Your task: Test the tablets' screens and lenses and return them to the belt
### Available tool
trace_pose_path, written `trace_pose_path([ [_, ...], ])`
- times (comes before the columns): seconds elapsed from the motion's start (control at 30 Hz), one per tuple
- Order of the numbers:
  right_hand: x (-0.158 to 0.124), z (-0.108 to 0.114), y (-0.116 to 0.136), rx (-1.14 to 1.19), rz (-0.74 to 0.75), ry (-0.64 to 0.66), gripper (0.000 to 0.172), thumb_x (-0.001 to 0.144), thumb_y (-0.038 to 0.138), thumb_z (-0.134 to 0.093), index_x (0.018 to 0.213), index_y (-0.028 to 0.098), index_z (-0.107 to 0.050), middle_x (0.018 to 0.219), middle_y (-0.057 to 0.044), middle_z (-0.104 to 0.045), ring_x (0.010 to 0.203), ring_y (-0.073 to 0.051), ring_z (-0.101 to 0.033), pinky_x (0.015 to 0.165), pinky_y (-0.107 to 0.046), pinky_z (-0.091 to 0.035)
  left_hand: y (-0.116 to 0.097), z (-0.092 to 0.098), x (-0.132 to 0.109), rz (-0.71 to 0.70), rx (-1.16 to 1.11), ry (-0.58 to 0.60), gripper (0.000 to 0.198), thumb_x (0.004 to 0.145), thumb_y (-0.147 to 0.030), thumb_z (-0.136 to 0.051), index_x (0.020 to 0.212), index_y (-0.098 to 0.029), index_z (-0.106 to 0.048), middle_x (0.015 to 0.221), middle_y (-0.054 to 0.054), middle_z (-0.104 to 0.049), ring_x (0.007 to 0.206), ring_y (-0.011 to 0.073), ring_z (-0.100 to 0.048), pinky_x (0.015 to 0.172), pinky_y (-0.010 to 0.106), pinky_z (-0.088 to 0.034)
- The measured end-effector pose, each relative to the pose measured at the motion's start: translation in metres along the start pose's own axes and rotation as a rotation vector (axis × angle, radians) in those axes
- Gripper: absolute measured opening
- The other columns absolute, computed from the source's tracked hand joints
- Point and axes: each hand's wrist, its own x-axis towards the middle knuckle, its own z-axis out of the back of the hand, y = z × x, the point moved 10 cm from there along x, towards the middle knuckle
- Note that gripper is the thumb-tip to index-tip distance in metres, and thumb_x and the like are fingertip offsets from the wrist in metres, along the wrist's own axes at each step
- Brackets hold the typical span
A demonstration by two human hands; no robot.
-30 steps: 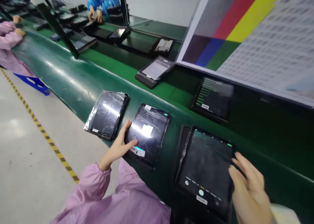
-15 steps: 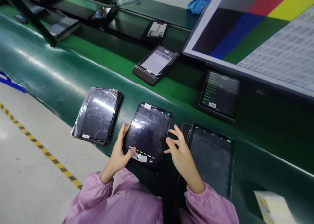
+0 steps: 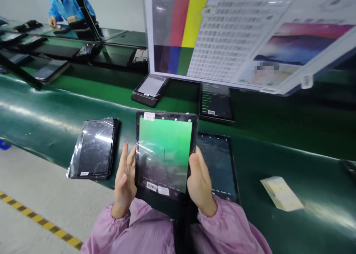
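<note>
A black tablet (image 3: 164, 150) is held up and tilted toward me in front of my body. Its screen shows a green picture that turns greyish lower down. White stickers are on its top left corner and bottom edge. My right hand (image 3: 200, 179) grips the tablet's right edge, thumb at the front and fingers partly hidden behind. Along the left edge, my left hand (image 3: 125, 181) has its fingers apart; whether it touches the tablet is hard to tell. Behind my right hand lies a second tablet (image 3: 219, 165) with a dark screen.
A film-wrapped tablet (image 3: 96, 148) lies to the left on the green bench (image 3: 33, 101). Two tablets (image 3: 151, 86) (image 3: 217, 101) lie beyond, under a hanging chart board (image 3: 219, 35). A folded paper (image 3: 280, 194) is at right. Across the line, a person in blue (image 3: 68, 9) works.
The tablet has been raised and tilted up, and its screen went from dark to a green picture. My right hand has closed on its right edge; my left thumb has left the screen.
</note>
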Motion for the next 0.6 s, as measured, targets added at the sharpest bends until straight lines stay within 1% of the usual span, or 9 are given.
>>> trace_pose_path([
  [0.07, 0.009, 0.019, 0.02, 0.081, 0.053, -0.057, 0.062, 0.102, 0.069, -0.047, 0.138, 0.023, -0.069, 0.137, -0.009, -0.069, 0.136, -0.031, -0.059, 0.117, -0.046, -0.048, -0.038, -0.025, 0.0, -0.119, 0.124, 0.128, 0.093, 0.089, -0.063, -0.064, 0.167, -0.032, -0.022, 0.168, 0.011, -0.04, 0.151, 0.0345, -0.046, 0.117, 0.045, -0.049],
  [0.13, 0.017, 0.038, 0.05, 0.215, 0.203, -0.123, 0.052, 0.101, 0.063, -0.055, 0.131, 0.024, -0.072, 0.133, -0.008, -0.072, 0.135, -0.034, -0.06, 0.117, -0.048, -0.049, -0.074, -0.051, -0.005, -0.266, 0.359, 0.236, 0.111, 0.083, -0.058, -0.078, 0.168, -0.033, -0.012, 0.172, 0.012, -0.03, 0.155, 0.0355, -0.038, 0.12, 0.046, -0.045],
  [0.17, 0.017, 0.046, 0.067, 0.294, 0.301, -0.159, 0.046, 0.101, 0.059, -0.056, 0.127, 0.025, -0.073, 0.133, -0.007, -0.071, 0.138, -0.035, -0.057, 0.118, -0.05, -0.047, -0.09, -0.064, -0.009, -0.347, 0.489, 0.26, 0.12, 0.078, -0.055, -0.084, 0.169, -0.032, -0.008, 0.173, 0.013, -0.026, 0.157, 0.0364, -0.034, 0.124, 0.048, -0.041],
  [0.23, 0.01, 0.058, 0.098, 0.452, 0.505, -0.223, 0.037, 0.103, 0.049, -0.053, 0.122, 0.025, -0.074, 0.133, -0.006, -0.071, 0.145, -0.036, -0.05, 0.122, -0.053, -0.042, -0.117, -0.083, -0.021, -0.52, 0.706, 0.233, 0.131, 0.072, -0.049, -0.091, 0.169, -0.03, -0.004, 0.173, 0.015, -0.022, 0.159, 0.0369, -0.03, 0.129, 0.05, -0.031],
  [0.3, -0.001, 0.064, 0.118, 0.561, 0.644, -0.252, 0.034, 0.103, 0.043, -0.05, 0.119, 0.026, -0.074, 0.132, -0.004, -0.071, 0.148, -0.037, -0.045, 0.124, -0.057, -0.039, -0.139, -0.097, -0.037, -0.689, 0.822, 0.152, 0.132, 0.069, -0.046, -0.093, 0.168, -0.028, -0.007, 0.173, 0.015, -0.021, 0.158, 0.0354, -0.03, 0.131, 0.049, -0.024],
  [0.37, -0.01, 0.066, 0.131, 0.62, 0.703, -0.235, 0.034, 0.104, 0.039, -0.047, 0.119, 0.026, -0.074, 0.13, -0.003, -0.071, 0.149, -0.037, -0.045, 0.123, -0.059, -0.038, -0.153, -0.106, -0.052, -0.803, 0.873, 0.093, 0.132, 0.067, -0.046, -0.094, 0.167, -0.027, -0.01, 0.172, 0.014, -0.019, 0.159, 0.0338, -0.028, 0.133, 0.046, -0.02],
  [0.43, -0.017, 0.068, 0.137, 0.64, 0.721, -0.199, 0.034, 0.105, 0.035, -0.045, 0.12, 0.027, -0.075, 0.131, -0.001, -0.071, 0.148, -0.036, -0.045, 0.125, -0.058, -0.036, -0.16, -0.113, -0.063, -0.858, 0.917, 0.071, 0.131, 0.067, -0.046, -0.094, 0.167, -0.026, -0.01, 0.172, 0.014, -0.018, 0.16, 0.0342, -0.024, 0.133, 0.047, -0.017],
  [0.53, -0.027, 0.079, 0.14, 0.642, 0.75, -0.211, 0.035, 0.106, 0.031, -0.044, 0.121, 0.029, -0.075, 0.13, 0.001, -0.071, 0.148, -0.033, -0.047, 0.128, -0.056, -0.032, -0.166, -0.12, -0.073, -0.896, 0.964, 0.063, 0.13, 0.07, -0.045, -0.092, 0.167, -0.025, -0.008, 0.171, 0.015, -0.02, 0.162, 0.036, -0.02, 0.132, 0.051, -0.019],
  [0.6, -0.029, 0.085, 0.135, 0.608, 0.733, -0.227, 0.035, 0.106, 0.033, -0.044, 0.123, 0.028, -0.075, 0.129, 0.0, -0.072, 0.148, -0.033, -0.046, 0.128, -0.056, -0.031, -0.171, -0.123, -0.08, -0.936, 0.981, 0.048, 0.129, 0.071, -0.047, -0.092, 0.167, -0.024, -0.01, 0.169, 0.016, -0.023, 0.16, 0.0376, -0.024, 0.132, 0.053, -0.021],
])
